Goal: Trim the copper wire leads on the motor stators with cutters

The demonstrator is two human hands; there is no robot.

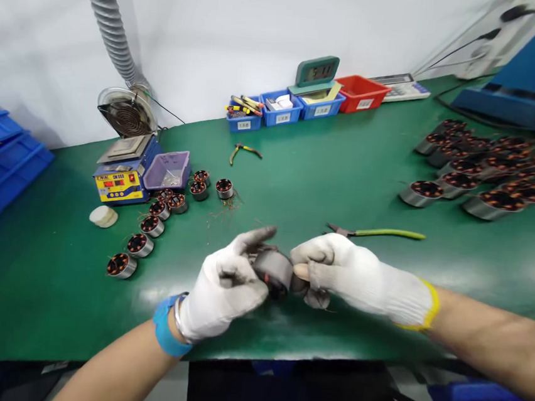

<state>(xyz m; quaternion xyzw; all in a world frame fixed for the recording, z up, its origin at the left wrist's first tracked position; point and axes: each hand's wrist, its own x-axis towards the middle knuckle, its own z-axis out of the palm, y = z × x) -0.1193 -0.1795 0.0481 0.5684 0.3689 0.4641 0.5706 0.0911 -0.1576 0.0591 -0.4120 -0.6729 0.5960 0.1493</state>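
- A motor stator (274, 270) is held up off the green bench (298, 178), pinched from both sides so it can be turned, by the looks of it.
- Left hand (224, 288): gloved fingers clamped round its metal shell.
- Right hand (331, 270): fingertips closed on its other face.
- Finished-looking stators (151, 226) are lined up by the solder pot (121, 177); green-handled cutters (378, 233) lie near the right hand.

My left hand (224, 288) wears a grey-smudged white knit glove, blue band and perhaps a bangle; my right hand (336, 270) has a yellow-cuffed glove.
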